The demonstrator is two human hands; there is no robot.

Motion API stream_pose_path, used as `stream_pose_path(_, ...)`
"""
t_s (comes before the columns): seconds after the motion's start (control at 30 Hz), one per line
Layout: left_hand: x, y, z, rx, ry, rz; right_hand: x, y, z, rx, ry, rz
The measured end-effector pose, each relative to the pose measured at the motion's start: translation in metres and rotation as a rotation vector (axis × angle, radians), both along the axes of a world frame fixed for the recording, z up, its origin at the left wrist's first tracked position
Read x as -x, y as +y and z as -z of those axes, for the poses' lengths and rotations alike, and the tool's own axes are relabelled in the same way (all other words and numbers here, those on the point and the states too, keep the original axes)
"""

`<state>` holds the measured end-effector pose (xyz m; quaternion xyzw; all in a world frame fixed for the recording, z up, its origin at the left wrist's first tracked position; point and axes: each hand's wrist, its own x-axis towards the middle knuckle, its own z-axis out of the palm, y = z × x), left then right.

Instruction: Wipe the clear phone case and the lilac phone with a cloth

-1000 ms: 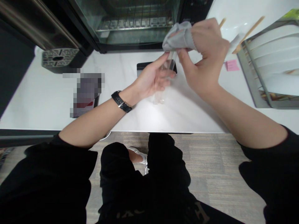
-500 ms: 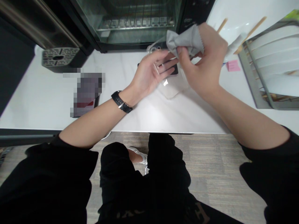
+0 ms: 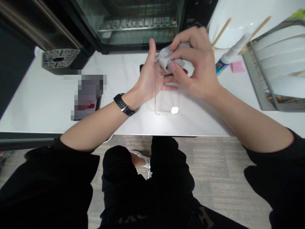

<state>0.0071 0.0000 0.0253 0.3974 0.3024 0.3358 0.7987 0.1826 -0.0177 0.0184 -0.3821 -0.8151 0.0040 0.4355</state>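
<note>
I hold the clear, soft plastic phone case (image 3: 166,95) upright above the white marble-look table (image 3: 47,101), and it has swung round in the last second: a moment ago it lay tilted and half hidden behind my fingers, now its long side hangs straight down toward the table edge with a bright glint on its lower corner. My left hand (image 3: 149,78) cups its upper left edge, grip half closed, thumb pointing up beside the rim and the fingers behind the plastic. My right hand (image 3: 194,68) has come in from the right and lower than before, its grip pinched tight on the small grey microfibre cloth (image 3: 165,57), which is now bunched against the top corner of the case rather than held clear above it. As I judge it, the wiping has moved on to the camera-cutout end. Behind the hands lies a black phone (image 3: 143,67), mostly hidden. To the right I see a white tube with a blue label (image 3: 228,57), a pink sticky note (image 3: 236,66), two wooden sticks (image 3: 221,31) and a metal rack of white plates (image 3: 276,63); a black glass-door oven (image 3: 133,22) stands at the back.
</note>
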Motion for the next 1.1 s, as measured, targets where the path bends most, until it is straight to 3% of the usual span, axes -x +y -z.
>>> stream_pose_path(0.2,0.000,0.004,0.008,-0.059,0.070,0.040,-0.002,0.011,0.007,-0.052,0.068,-0.122)
stream_pose_path(0.4,-0.003,0.002,0.007,-0.079,0.086,0.060,0.002,0.003,0.002,-0.003,0.052,-0.039)
stream_pose_path(0.57,-0.006,0.000,0.004,-0.037,0.087,-0.027,0.003,0.006,0.003,0.030,0.047,-0.043)
stream_pose_path(0.73,-0.004,0.002,0.009,-0.099,0.129,0.058,0.004,0.005,0.007,0.080,0.120,0.093)
stream_pose_path(0.87,-0.006,0.001,0.007,-0.103,0.148,0.060,0.008,0.000,0.008,0.178,0.243,0.011)
stream_pose_path(0.97,-0.007,0.000,0.001,-0.033,0.096,0.016,0.011,-0.002,0.008,0.184,0.213,-0.044)
stream_pose_path(1.1,-0.008,0.000,-0.001,0.019,0.075,0.020,0.012,0.000,0.011,0.116,0.251,0.019)
